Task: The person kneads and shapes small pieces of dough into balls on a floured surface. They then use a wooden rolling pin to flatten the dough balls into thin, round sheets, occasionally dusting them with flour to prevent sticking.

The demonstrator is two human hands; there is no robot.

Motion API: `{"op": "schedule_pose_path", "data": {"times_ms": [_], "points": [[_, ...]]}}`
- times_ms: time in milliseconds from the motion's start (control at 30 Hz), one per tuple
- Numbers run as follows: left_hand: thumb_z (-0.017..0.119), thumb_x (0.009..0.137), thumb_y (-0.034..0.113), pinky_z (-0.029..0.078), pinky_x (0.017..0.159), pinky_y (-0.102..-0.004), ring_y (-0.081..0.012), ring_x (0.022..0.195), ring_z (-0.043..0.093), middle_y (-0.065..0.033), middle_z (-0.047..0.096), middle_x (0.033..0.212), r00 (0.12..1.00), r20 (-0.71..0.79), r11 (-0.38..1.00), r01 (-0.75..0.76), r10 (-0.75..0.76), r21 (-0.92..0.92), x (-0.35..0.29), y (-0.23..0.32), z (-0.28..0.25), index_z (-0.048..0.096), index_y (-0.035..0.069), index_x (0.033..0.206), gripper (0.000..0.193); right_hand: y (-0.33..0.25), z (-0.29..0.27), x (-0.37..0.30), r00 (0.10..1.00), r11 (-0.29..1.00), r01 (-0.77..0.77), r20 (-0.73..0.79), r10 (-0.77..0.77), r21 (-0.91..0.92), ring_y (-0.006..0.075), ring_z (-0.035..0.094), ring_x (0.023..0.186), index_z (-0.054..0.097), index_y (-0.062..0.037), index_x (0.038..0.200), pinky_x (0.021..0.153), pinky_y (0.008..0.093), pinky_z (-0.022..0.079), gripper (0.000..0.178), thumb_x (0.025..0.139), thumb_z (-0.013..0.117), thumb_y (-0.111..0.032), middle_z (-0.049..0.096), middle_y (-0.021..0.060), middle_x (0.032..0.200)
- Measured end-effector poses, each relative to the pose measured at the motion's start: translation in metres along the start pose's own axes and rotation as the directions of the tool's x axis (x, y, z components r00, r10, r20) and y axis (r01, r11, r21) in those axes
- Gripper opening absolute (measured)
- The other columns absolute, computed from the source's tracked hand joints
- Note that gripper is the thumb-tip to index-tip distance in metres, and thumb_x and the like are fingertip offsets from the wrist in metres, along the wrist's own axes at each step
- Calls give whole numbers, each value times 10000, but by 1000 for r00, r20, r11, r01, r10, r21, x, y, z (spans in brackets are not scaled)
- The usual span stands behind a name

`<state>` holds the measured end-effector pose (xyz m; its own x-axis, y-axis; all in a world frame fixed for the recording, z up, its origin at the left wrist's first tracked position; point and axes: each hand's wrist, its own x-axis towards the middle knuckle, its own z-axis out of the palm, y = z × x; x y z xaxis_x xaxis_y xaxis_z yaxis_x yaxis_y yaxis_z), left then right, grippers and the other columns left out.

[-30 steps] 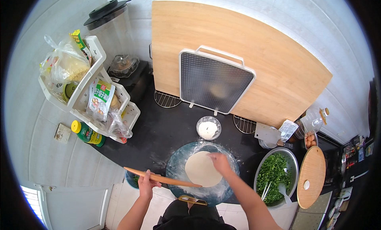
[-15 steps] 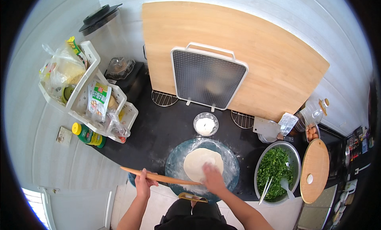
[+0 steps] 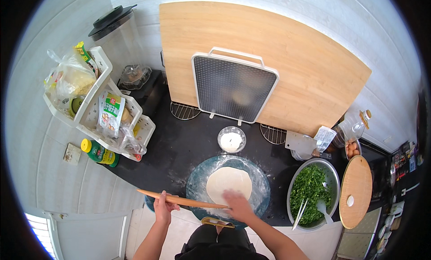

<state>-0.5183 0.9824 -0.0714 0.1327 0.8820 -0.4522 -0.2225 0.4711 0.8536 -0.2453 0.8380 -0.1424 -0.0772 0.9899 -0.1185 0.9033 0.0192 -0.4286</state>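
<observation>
My left hand point(image 3: 165, 205) is closed around a tapered wooden rolling pin point(image 3: 184, 200), near its left end. The pin is held slantwise over the near edge of a round dark-green board point(image 3: 259, 197) dusted with flour. On the board lies a flat, round sheet of pale dough point(image 3: 226, 181). My right hand point(image 3: 238, 205) reaches over the dough's near right edge, its fingers laid out flat but slightly blurred. The pin's right tip meets the side of this hand; whether the thumb touches it I cannot tell.
A glass bowl of white flour point(image 3: 231, 139) sits behind the board. To the right are a metal basin of chopped greens point(image 3: 310, 192), a round wooden lid point(image 3: 356, 192) and a cleaver point(image 3: 300, 144). A white rack point(image 3: 107, 80) and green bottle point(image 3: 99, 152) stand left.
My right hand has shifted slightly toward me and down over the dough's near edge. My left hand keeps the rolling pin in nearly the same place.
</observation>
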Motion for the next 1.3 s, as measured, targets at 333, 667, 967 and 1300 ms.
{"op": "schedule_pose_path", "data": {"times_ms": [333, 667, 967, 1300], "points": [[498, 982, 322, 561, 465, -322, -197, 510, 615, -203, 655, 792, 996, 61, 997, 71, -71, 11, 13, -20, 27, 487, 3, 947, 320, 33, -1, -20, 962, 971, -234, -158, 223, -51, 331, 276, 1408, 262, -56, 1481, 1140, 509, 204, 713, 904, 560, -350, 276, 161, 1535], [530, 972, 328, 567, 470, -313, -209, 529, 638, -175, 646, 797, 986, 78, 986, 137, -145, 100, 27, -52, 66, 505, -15, 988, 344, 23, -28, -81, 761, 873, -339, -444, 473, 351, 360, 496, 1243, 570, -42, 1242, 1089, 481, 323, 380, 893, 556, -192, 581, 174, 1272], [547, 961, 285, 555, 643, -373, -261, 760, 660, -161, 666, 886, 915, 377, 767, -139, -142, 626, 22, -64, 106, 547, -5, 1012, 295, 13, -24, -20, 817, 945, -222, -483, 316, 241, 309, 616, 914, 638, -89, 1083, 818, 406, 492, 345, 772, 724, -212, 662, 102, 976], [517, 923, 415, 149, 1167, -470, -321, 1441, 195, -213, 254, 1527, 553, 830, -236, -799, 76, 553, 111, -65, 124, 336, -51, 1420, 705, 37, -32, 17, 722, 866, -450, -482, 496, 217, 356, 424, 1286, 501, -71, 1337, 1054, 481, 328, 562, 835, 651, -274, 457, 168, 1402]]}}
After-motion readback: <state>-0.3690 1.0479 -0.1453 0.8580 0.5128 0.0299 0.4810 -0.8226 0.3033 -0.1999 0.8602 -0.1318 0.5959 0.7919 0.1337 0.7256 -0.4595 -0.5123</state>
